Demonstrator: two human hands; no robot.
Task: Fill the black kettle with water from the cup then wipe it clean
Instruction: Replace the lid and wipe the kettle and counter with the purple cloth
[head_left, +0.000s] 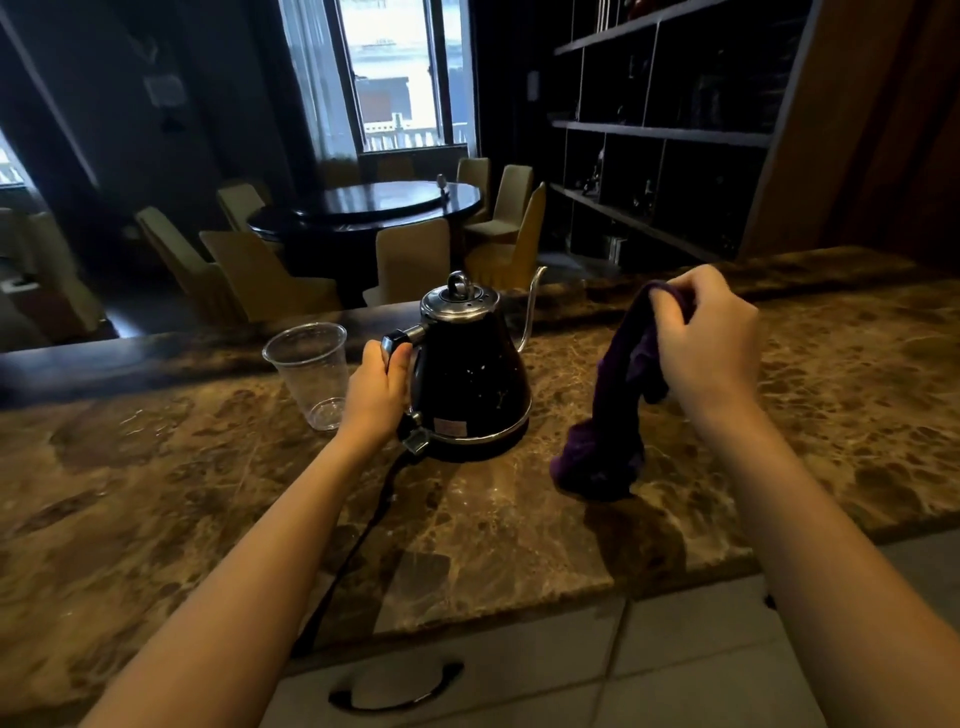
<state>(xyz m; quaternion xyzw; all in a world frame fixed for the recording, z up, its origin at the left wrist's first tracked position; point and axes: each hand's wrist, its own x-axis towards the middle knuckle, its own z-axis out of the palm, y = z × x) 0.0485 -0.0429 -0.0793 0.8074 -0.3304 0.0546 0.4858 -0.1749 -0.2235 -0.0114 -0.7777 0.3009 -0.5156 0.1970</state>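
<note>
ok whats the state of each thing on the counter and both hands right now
kettle: upright on the counter, lid on
cup: upright, looks empty
cloth: lifted, bunched, lower end hanging near the counter
cord: trailing from the kettle base towards the counter's near edge
left hand: closed around the kettle handle
right hand: pinching the cloth's top

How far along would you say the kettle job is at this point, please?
Filling looks done: the plastic cup stands empty, and the lid is on the black kettle. The left hand holds its handle; the right hand lifts a purple cloth. Wiping remains.
</note>
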